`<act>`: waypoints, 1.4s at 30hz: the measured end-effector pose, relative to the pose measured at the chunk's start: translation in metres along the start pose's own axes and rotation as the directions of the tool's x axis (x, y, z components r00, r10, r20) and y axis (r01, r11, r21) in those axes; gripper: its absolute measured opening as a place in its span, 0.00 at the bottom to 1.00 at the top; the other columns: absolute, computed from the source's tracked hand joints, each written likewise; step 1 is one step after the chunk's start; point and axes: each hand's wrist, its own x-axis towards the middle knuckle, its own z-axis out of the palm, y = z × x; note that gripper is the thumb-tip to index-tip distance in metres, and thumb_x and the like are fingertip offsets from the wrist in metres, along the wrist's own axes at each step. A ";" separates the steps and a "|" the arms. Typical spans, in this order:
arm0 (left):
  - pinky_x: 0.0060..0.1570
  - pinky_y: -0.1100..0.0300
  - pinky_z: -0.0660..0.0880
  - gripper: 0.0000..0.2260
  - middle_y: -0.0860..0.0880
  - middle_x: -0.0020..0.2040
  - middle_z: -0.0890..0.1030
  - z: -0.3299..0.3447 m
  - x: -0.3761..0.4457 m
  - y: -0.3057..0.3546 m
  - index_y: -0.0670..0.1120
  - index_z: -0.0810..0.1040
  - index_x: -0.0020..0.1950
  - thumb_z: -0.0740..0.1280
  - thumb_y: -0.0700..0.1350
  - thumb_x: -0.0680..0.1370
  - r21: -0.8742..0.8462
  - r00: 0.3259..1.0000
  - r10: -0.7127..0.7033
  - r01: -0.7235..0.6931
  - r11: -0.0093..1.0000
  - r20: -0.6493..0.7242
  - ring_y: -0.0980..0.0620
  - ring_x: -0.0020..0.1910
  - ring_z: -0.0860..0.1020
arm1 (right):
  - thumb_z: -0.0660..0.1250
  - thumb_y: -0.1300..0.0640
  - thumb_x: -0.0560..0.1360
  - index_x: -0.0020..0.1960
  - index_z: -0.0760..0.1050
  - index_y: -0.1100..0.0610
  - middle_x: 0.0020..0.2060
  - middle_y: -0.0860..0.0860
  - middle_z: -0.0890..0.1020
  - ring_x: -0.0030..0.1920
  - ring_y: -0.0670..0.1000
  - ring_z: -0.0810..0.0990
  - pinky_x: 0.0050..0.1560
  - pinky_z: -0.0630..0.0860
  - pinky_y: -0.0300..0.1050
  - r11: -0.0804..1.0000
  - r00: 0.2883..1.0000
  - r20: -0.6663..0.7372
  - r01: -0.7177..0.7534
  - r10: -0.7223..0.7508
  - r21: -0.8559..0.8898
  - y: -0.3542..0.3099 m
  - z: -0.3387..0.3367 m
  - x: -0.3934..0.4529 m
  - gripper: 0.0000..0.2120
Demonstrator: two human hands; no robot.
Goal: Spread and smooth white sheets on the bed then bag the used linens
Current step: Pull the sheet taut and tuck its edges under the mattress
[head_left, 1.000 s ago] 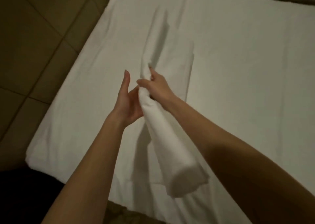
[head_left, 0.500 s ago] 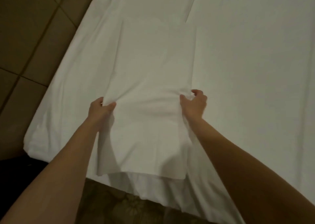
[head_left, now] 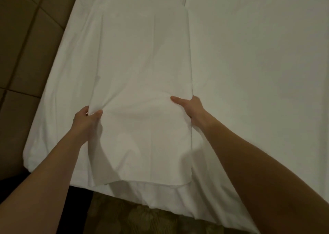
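On the bed (head_left: 258, 64), both hands' fingers (head_left: 178, 101) pinching folded sheet (head_left: 142, 64).

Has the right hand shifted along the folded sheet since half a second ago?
Cannot tell: the right hand grips the folded sheet's right edge as before; the camera moved too.

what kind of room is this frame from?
Likely a bedroom, possibly a hotel room. A bed covered in plain white linen fills the view, a folded white sheet lies on it with both hands gripping its sides, and the tiled floor meets patterned carpet at the bed's near edge.
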 end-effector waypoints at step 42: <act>0.54 0.54 0.77 0.35 0.43 0.57 0.82 0.128 -0.167 -0.078 0.38 0.74 0.67 0.79 0.48 0.63 -0.215 0.845 -0.326 0.443 0.870 0.423 0.46 0.56 0.81 | 0.75 0.47 0.70 0.53 0.79 0.59 0.47 0.53 0.84 0.44 0.52 0.83 0.38 0.76 0.41 0.812 0.958 0.114 -0.155 0.262 -0.563 0.033 -0.214 -0.073 0.19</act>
